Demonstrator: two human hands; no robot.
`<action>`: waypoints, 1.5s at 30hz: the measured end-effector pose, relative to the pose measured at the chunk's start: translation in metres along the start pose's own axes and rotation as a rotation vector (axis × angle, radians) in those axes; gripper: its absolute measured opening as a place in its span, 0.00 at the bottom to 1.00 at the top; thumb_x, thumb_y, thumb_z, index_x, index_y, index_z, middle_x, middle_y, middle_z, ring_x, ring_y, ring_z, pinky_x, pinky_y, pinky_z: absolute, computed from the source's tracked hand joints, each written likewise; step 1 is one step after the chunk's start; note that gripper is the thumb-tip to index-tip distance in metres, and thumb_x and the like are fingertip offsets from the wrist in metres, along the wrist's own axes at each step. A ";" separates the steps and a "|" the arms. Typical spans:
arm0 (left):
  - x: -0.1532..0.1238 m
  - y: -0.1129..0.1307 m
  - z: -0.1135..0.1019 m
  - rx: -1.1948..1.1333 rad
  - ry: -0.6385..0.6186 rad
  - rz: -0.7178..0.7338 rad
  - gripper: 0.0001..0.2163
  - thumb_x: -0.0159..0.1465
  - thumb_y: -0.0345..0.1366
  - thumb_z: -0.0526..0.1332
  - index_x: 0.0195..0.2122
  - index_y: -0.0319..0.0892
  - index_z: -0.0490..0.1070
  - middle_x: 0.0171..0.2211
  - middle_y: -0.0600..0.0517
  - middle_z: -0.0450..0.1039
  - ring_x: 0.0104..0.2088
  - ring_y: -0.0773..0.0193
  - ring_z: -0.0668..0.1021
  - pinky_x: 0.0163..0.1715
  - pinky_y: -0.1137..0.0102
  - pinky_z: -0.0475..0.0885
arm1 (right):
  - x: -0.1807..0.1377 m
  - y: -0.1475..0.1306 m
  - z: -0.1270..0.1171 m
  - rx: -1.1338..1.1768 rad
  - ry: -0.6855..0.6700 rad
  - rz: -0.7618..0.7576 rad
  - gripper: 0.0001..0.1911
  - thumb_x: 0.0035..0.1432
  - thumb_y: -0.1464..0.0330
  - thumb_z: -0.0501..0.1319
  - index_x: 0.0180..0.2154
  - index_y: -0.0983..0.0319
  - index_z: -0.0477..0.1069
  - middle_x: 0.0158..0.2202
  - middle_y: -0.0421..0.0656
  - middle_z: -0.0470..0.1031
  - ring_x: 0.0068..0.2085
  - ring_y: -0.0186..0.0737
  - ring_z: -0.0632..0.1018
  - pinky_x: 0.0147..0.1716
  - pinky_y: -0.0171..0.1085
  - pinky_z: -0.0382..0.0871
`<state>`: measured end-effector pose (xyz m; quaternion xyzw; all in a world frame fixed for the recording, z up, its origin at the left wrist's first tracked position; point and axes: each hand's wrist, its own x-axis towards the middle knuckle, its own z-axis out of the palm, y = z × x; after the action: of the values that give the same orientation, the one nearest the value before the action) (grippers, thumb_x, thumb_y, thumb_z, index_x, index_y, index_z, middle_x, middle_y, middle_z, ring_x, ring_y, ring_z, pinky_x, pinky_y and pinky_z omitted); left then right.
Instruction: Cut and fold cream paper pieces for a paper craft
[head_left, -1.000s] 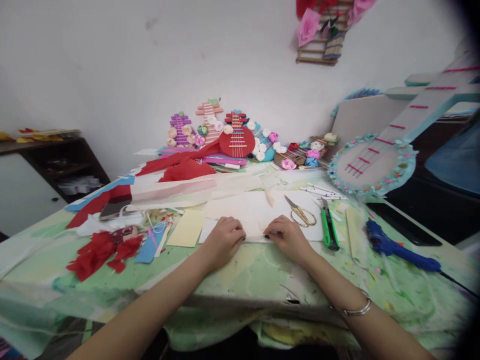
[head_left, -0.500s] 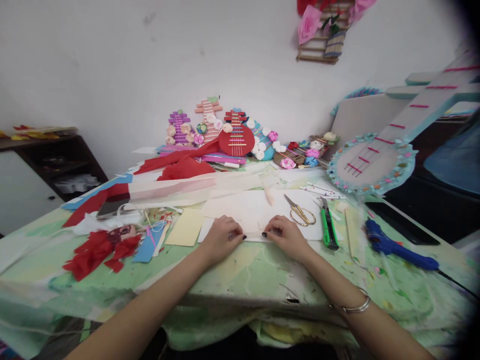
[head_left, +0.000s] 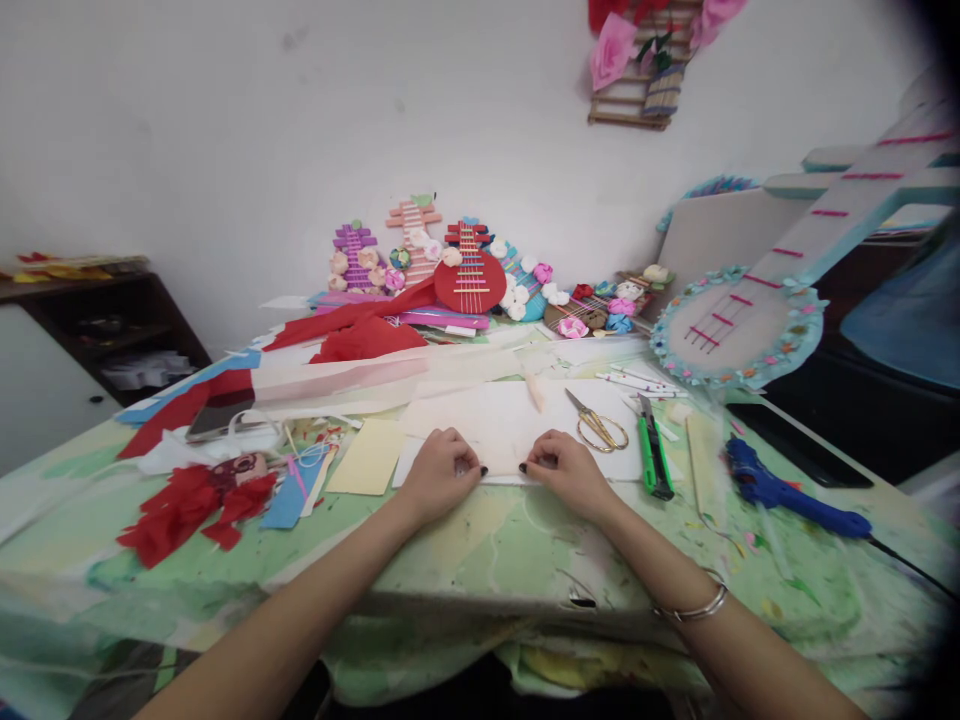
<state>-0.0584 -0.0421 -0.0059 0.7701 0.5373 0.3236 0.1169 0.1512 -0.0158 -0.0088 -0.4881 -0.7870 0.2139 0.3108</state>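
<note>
Both hands rest at the near edge of a white board (head_left: 517, 410) on the table. My left hand (head_left: 444, 470) is closed, its fingertips pinching the edge of a thin, pale cream sheet of paper (head_left: 501, 462). Across a small gap, my right hand (head_left: 566, 468) pinches the same paper edge between thumb and forefinger. The paper is so close in colour to the board that its outline is hard to make out. Gold-handled scissors (head_left: 600, 430) lie just beyond my right hand, and a small twisted cream piece (head_left: 535, 391) is on the board behind.
To the right lie a green utility knife (head_left: 655, 455), a blue glue gun (head_left: 795, 495) and a black phone (head_left: 802, 445). A yellow card (head_left: 367, 457) and red crepe scraps (head_left: 176, 510) are left. Several paper-flowered lute models line the wall, including a red one (head_left: 470, 280).
The whole view shifts slightly left as the head turns a little. Both hands stay pinched on the paper edge, with almost no movement between them.
</note>
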 end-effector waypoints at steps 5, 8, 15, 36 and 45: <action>0.000 0.001 0.002 0.041 0.004 -0.013 0.03 0.53 0.30 0.60 0.23 0.40 0.70 0.29 0.50 0.67 0.35 0.60 0.68 0.37 0.65 0.64 | 0.001 -0.001 0.000 -0.011 -0.013 -0.006 0.05 0.49 0.71 0.60 0.23 0.64 0.72 0.31 0.43 0.69 0.34 0.38 0.68 0.35 0.35 0.59; 0.000 0.000 0.003 0.046 0.003 -0.022 0.03 0.52 0.29 0.61 0.22 0.40 0.70 0.30 0.50 0.66 0.35 0.60 0.68 0.38 0.65 0.64 | 0.001 -0.001 0.000 -0.014 -0.013 -0.005 0.05 0.49 0.71 0.60 0.23 0.64 0.71 0.31 0.43 0.69 0.35 0.38 0.68 0.35 0.35 0.59; 0.002 0.002 0.003 0.068 0.001 -0.049 0.04 0.51 0.29 0.60 0.21 0.41 0.69 0.29 0.50 0.67 0.35 0.60 0.69 0.38 0.66 0.64 | 0.001 -0.002 0.002 -0.034 -0.010 0.003 0.04 0.48 0.72 0.60 0.23 0.64 0.71 0.31 0.43 0.68 0.36 0.38 0.68 0.36 0.35 0.59; 0.003 0.003 0.007 0.155 0.005 -0.071 0.03 0.51 0.30 0.59 0.22 0.41 0.70 0.29 0.50 0.67 0.35 0.59 0.69 0.36 0.66 0.64 | 0.001 -0.008 0.003 -0.096 0.016 0.012 0.03 0.47 0.73 0.60 0.22 0.63 0.69 0.29 0.42 0.67 0.34 0.38 0.68 0.35 0.36 0.59; -0.001 0.011 0.011 0.174 0.058 -0.122 0.05 0.52 0.30 0.59 0.29 0.44 0.72 0.34 0.50 0.66 0.39 0.57 0.68 0.38 0.63 0.61 | -0.007 -0.010 0.007 -0.123 0.077 -0.214 0.08 0.48 0.78 0.57 0.32 0.61 0.69 0.35 0.44 0.65 0.40 0.41 0.66 0.41 0.40 0.61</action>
<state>-0.0433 -0.0461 -0.0090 0.7334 0.6126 0.2899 0.0534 0.1424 -0.0265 -0.0095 -0.4273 -0.8337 0.1121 0.3313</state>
